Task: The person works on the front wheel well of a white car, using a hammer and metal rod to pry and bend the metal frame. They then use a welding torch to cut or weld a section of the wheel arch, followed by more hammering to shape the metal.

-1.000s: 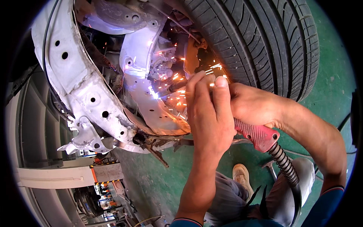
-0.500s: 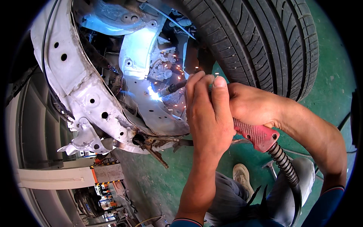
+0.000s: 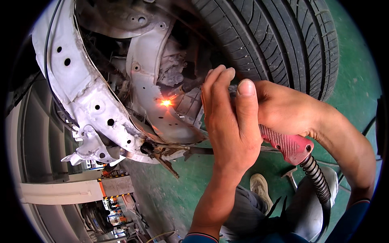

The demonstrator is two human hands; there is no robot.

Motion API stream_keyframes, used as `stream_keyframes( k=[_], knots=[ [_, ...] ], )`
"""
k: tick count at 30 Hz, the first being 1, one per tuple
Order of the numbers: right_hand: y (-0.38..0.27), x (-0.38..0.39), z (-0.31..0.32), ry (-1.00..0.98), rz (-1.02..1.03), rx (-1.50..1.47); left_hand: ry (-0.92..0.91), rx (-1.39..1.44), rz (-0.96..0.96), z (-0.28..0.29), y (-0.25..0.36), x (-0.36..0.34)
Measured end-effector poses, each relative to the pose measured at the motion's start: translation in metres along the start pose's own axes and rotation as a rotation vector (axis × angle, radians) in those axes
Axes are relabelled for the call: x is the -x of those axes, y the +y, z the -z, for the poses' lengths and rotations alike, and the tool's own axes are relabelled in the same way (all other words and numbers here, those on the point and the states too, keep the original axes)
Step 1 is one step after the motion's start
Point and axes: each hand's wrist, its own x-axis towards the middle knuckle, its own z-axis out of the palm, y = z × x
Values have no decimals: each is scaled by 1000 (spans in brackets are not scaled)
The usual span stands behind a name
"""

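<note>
Left of the tyre, a glowing spot was seen, completion unclear; torch was clasped by right hand, left hand grip hidden.

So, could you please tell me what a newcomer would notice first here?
The glowing orange spot on the grey metal panel, left of centre, catches the eye first. Next come the big black tire at the upper right and the red ribbed handle in the right hand.
</note>
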Motion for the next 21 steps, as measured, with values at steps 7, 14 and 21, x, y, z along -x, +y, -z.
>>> stream_keyframes(
  k=[7,14,21],
  knots=[
    [1,7,2,2,60,112,-4,44,-5,-4,1,5],
    [3,7,5,-49,21,167,-21,46,-14,-5,2,8],
    [2,9,2,12,-29,37,-16,20,-12,-5,3,8]
  ],
)
